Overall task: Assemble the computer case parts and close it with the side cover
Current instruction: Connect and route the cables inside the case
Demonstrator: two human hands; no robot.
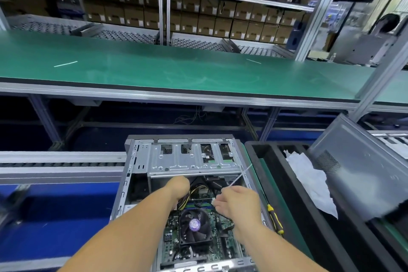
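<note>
In the case (141, 168): left hand (178, 185) reaches under the cage, grip hidden, cannot tell.
Right hand (237, 202): grip pinches a white tie (239, 175).
Writing: too blurry.
Room: screwdriver (274, 219) beside the case edge.

Green conveyor belt (176, 68) ahead; metal shelving (163, 6) behind, stacked cardboard boxes (220, 24).

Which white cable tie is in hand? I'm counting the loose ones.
The tie over the open case, pinched by the right hand. The other two ties lie loose on the green bench.
</note>
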